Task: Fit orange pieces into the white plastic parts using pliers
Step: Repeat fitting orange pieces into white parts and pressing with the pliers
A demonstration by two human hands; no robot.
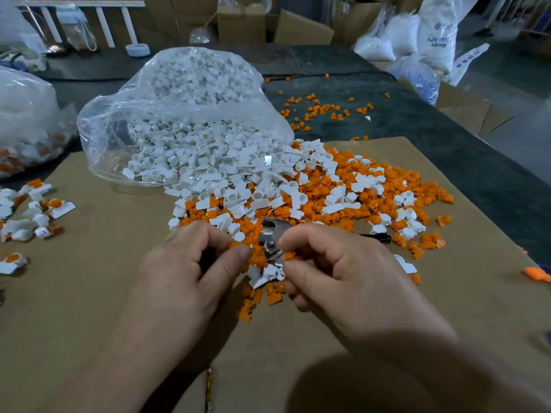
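Plastic bag (185, 93) spills white parts (208, 156); left fingers (229, 263) pinch orange piece (238, 245); right fingers (310, 275) unclear.

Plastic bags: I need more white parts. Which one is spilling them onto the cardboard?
The clear central bag, white parts spread from its mouth; the left bag shows orange inside.

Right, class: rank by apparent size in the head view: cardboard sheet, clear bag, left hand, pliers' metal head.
1. cardboard sheet
2. clear bag
3. left hand, enlarged by nearness to the camera
4. pliers' metal head, partly hidden
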